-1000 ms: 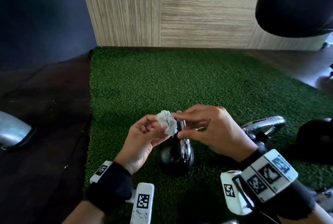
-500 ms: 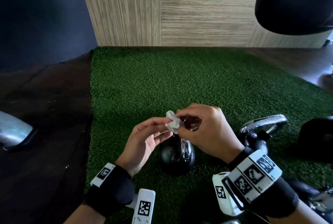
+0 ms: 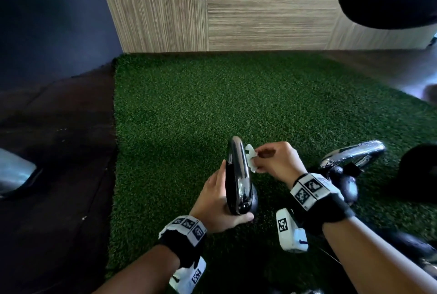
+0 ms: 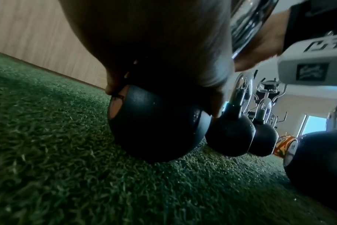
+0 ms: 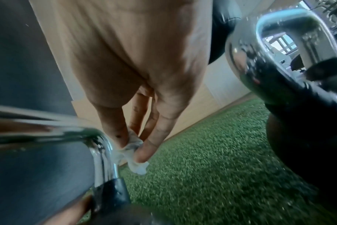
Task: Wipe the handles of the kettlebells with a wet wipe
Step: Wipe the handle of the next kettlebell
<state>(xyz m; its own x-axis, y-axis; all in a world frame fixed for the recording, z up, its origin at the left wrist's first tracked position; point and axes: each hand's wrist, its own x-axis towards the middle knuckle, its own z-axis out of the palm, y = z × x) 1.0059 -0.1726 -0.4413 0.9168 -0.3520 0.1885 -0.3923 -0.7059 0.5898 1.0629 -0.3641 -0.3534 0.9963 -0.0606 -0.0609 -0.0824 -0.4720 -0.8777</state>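
Both hands are busy: the left hand (image 3: 218,201) grips the black kettlebell (image 4: 156,126) standing on the green turf (image 3: 189,104), while the right hand (image 3: 275,160) pinches a crumpled white wipe (image 3: 251,158). That wipe touches the side of the kettlebell's chrome handle (image 3: 238,170).

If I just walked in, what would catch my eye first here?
Probably the shiny chrome handle of a black kettlebell on the green turf. The left hand steadies it while the right hand pinches a crumpled white wipe against it.
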